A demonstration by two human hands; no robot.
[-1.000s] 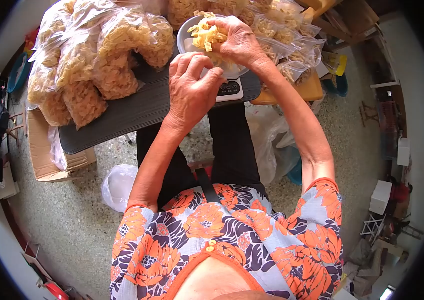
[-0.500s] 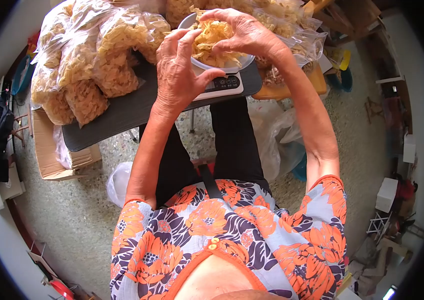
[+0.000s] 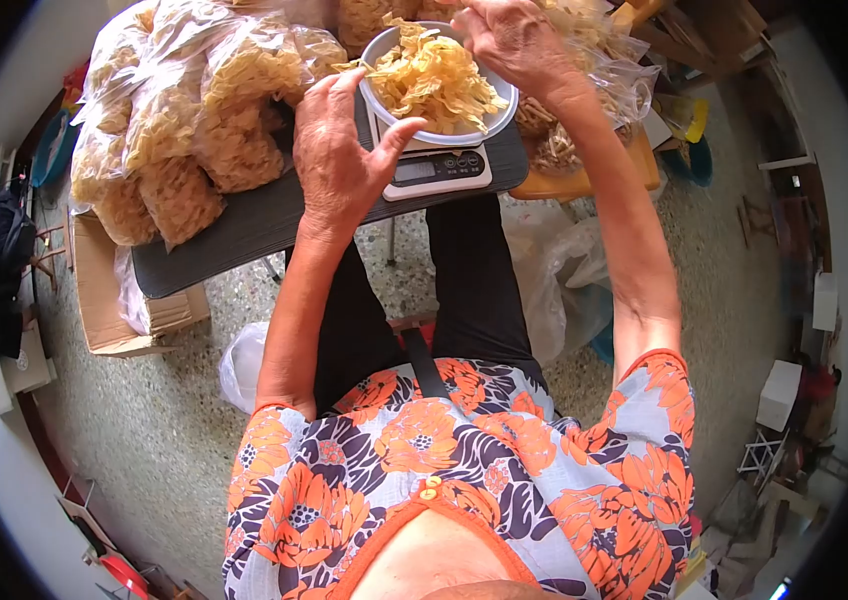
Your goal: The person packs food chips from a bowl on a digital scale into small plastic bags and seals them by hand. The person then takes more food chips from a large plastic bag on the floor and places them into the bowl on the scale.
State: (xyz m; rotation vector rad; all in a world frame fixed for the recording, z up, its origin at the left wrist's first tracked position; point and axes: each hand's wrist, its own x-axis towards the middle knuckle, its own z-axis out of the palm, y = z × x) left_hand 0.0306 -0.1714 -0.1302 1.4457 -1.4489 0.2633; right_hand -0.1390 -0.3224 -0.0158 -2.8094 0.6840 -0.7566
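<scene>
A white bowl (image 3: 500, 122) heaped with dried yellowish strips (image 3: 432, 80) sits on a white digital scale (image 3: 456, 182). My left hand (image 3: 342, 160) is at the bowl's left side, fingers stretched and thumb held apart, near the rim and in front of part of the scale. A thin dried piece shows by its fingertips. At the far right of the bowl is my right hand (image 3: 519, 50), its fingers bent together over the rim. What those fingers pinch, if anything, is hidden.
Clear bags of dried strips (image 3: 184, 110) are piled on the dark tabletop (image 3: 234, 240), left of the scale. More bagged pieces (image 3: 624, 85) lie on the right, above an orange-yellow stool or surface (image 3: 594, 182). Below stands an open cardboard box (image 3: 114, 310); plastic bags (image 3: 559, 270) hang near my legs.
My right hand has moved from over the strips to the bowl's far right rim, its fingers closing. My left hand has drawn slightly left and down. More of the strips now shows.
</scene>
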